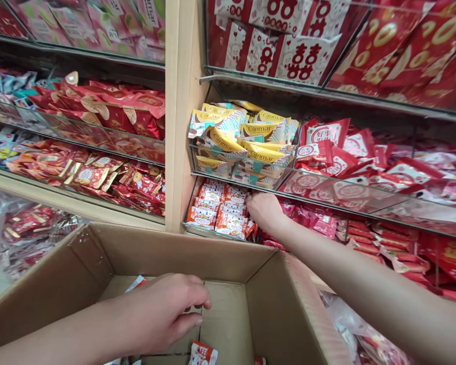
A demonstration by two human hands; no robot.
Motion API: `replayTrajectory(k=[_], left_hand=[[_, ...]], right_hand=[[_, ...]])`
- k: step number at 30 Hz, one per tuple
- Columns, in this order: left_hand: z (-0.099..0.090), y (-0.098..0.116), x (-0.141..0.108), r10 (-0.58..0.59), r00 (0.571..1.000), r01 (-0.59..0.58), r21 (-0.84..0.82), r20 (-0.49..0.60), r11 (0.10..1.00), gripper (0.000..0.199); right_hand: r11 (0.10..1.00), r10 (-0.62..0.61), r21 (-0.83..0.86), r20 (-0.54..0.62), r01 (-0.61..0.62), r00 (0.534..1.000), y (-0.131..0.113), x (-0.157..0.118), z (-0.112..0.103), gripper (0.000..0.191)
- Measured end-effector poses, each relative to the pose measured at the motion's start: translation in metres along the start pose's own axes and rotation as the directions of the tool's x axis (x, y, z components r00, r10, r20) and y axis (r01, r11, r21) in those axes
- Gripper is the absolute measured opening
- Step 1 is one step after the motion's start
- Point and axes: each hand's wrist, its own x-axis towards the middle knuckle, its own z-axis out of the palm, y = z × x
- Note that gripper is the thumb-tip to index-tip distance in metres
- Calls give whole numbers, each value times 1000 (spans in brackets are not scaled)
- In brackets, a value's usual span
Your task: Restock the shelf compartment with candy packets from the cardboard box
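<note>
Over the open cardboard box (175,253) hovers my left hand (175,309), fingers curled with a gap between thumb and fingertips and nothing visible in it. A small red and white packet (202,354) lies in the box below it, and part of another (137,283) shows behind the hand. My right hand (265,209) reaches into the lowest shelf, at the right side of the compartment of red and white packets (231,223). Its fingers are bent among the packets; their tips are hidden, so what they hold cannot be made out.
Yellow Ginmar packets (258,133) fill the compartment just above my right hand, behind a clear shelf front. A wooden upright (174,116) divides the shelves. Plastic bags of packets stand left (30,228) and right (368,329) of the box.
</note>
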Motion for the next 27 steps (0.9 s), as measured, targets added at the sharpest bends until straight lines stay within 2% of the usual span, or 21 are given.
replayTrajectory(k=[5,11,15,17,22,27], left_hand=[[1,-1,-1,-21,1000,21,15,20,1000,20],[2,-2,-2,-38,998,36,28,42,999,20],[2,-4,-1,-36,998,35,19,43,999,21],[3,-4,0,-36,998,35,18,49,999,21],[2,-3,-1,-58,996,58,8,63,998,21],[0,0,-4,-83,992,83,12,90,997,23]], right_hand=[[1000,9,1,26,-9,1000,-2,1,-1,27],[999,26,-27,-61,-28,998,-13,-25,-9,30],[1000,29,-9,23,-29,999,-20,-35,-7,31],[1000,28,8,45,-28,999,-18,-34,-5,30],[999,23,44,16,-24,1000,-8,-23,-2,24],[997,67,47,-56,-64,996,-5,-18,1,25]])
